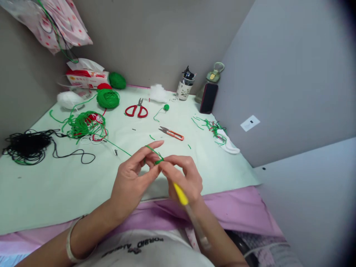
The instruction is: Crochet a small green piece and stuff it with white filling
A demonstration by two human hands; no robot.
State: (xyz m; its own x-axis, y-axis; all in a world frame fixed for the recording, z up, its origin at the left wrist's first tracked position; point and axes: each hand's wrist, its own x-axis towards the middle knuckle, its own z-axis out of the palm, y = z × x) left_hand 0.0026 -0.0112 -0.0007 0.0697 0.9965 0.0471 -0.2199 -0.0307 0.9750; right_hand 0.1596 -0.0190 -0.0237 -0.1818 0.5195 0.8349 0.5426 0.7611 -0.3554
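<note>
A small green piece of yarn work (158,162) sits right between the two sets of fingertips, touching both, so neither hand is nearer; the left hand (129,181) pinches it from the left, a green strand (152,150) crossing its raised index finger; the right hand (186,176) grips a tool with a yellow handle (180,193) slanting toward the near right; the tool's tip and the piece's long axis I can't make out; beneath lies a pale cloth (89,185), with red-handled scissors (140,103) and orange snips (175,135) beyond; grey walls (139,44) close in behind.
</note>
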